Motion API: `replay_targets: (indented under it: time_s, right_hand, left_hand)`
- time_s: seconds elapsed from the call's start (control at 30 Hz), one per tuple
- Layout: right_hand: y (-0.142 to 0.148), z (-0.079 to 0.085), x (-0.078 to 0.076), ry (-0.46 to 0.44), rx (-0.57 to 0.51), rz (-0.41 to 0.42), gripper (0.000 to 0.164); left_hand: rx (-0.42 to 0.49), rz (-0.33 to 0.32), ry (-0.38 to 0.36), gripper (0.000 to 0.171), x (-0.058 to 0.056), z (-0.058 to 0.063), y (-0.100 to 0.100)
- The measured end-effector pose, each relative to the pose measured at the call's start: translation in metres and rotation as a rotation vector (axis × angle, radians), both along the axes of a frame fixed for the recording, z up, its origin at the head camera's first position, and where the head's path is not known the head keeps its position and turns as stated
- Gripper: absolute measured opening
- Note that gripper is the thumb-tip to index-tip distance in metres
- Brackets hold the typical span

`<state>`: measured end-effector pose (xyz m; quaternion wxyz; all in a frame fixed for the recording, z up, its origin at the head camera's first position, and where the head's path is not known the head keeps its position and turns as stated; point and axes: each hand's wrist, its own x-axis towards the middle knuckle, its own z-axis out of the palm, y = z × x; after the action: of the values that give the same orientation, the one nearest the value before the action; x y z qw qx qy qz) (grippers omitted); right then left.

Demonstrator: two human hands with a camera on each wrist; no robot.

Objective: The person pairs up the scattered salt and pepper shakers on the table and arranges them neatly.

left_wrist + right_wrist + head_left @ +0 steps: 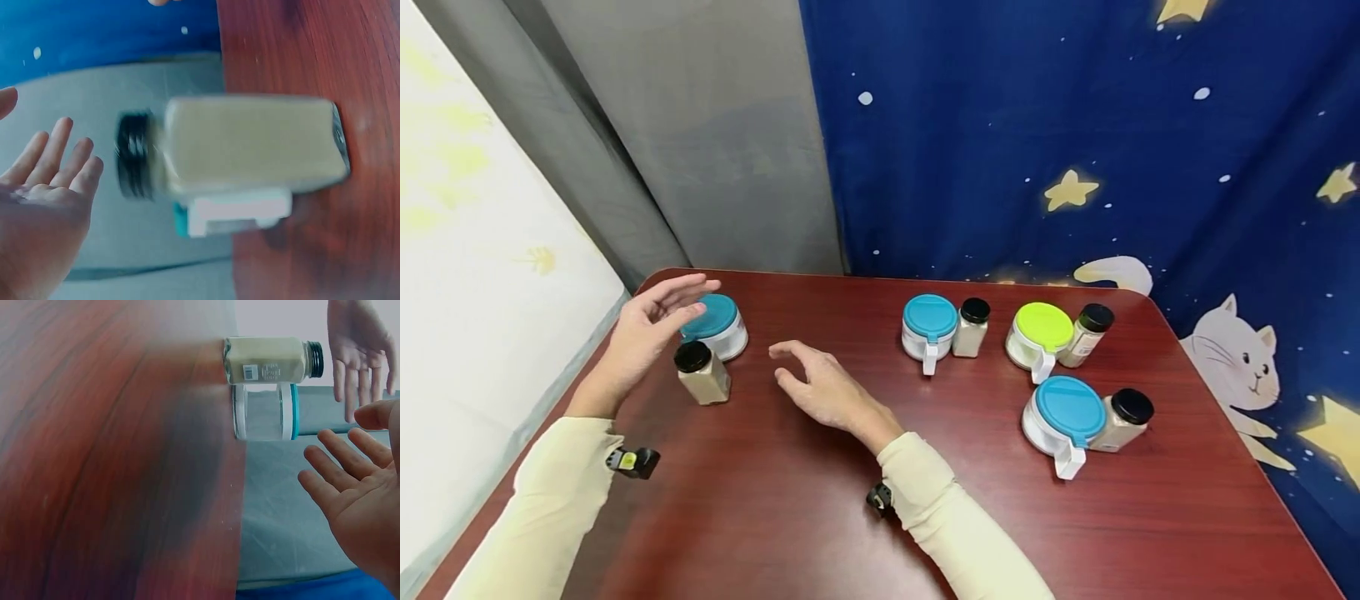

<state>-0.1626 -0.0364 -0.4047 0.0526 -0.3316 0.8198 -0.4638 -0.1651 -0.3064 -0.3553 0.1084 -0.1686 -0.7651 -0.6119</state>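
My left hand (651, 329) hovers by a blue-lidded jar (715, 317) at the table's far left, fingers extended and nothing held. Just in front of that jar stands a black-capped spice bottle (703, 375) of pale powder; it fills the middle of the left wrist view, where the powder bottle (250, 144) hides most of the jar. My right hand (823, 387) is in the air to the right of the bottle, fingers loosely bent and holding nothing. In the right wrist view, the bottle (265, 360) and the clear jar (265, 412) stand side by side.
To the right stand a blue-lidded jar (928, 329) beside a black-capped bottle (972, 329), a green-lidded jar (1041, 333) beside another bottle (1084, 337), and nearer, a blue-lidded jar (1063, 417) beside a bottle (1120, 421). Curtains (962, 150) hang behind the table (820, 517).
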Motion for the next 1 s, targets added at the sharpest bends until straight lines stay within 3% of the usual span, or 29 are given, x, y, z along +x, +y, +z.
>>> replay_targets:
  time_s: [0.13,0.23,0.3,0.37,0.43,0.53,0.7,0.83,1.0]
  right_hand:
    - [-0.014,-0.002,0.001,0.031,0.012,0.012,0.035]
    - [-0.024,-0.005,0.002,0.090,0.052,0.058,0.042]
    - [-0.030,-0.005,0.004,0.140,0.074,0.094,0.049]
    - [-0.036,-0.004,0.006,0.180,0.100,0.124,0.056]
    - [-0.043,-0.003,0.008,0.215,0.127,0.143,0.062]
    - [-0.053,0.001,0.008,0.232,0.171,0.160,0.066]
    - [-0.063,0.005,0.006,0.232,0.271,0.167,0.063]
    - [-0.070,0.006,0.007,0.221,0.329,0.174,0.058]
    - [-0.079,0.006,0.008,0.247,0.325,0.133,0.064]
  left_hand:
    - [0.104,0.064,0.026,0.037,-0.006,-0.014,-0.021]
    - [0.060,0.210,0.006,0.038,-0.012,-0.028,-0.034]
    - [-0.021,0.307,-0.070,0.045,-0.015,-0.036,-0.041]
    - [-0.083,0.355,-0.191,0.057,-0.017,-0.041,-0.046]
    - [-0.105,0.352,-0.305,0.069,-0.019,-0.045,-0.049]
    - [-0.043,0.309,-0.414,0.079,-0.023,-0.049,-0.050]
    - [0.018,0.244,-0.458,0.082,-0.028,-0.058,-0.049]
    - [-0.011,0.213,-0.471,0.078,-0.030,-0.064,-0.051]
    - [-0.032,0.176,-0.476,0.076,-0.030,-0.067,-0.054]
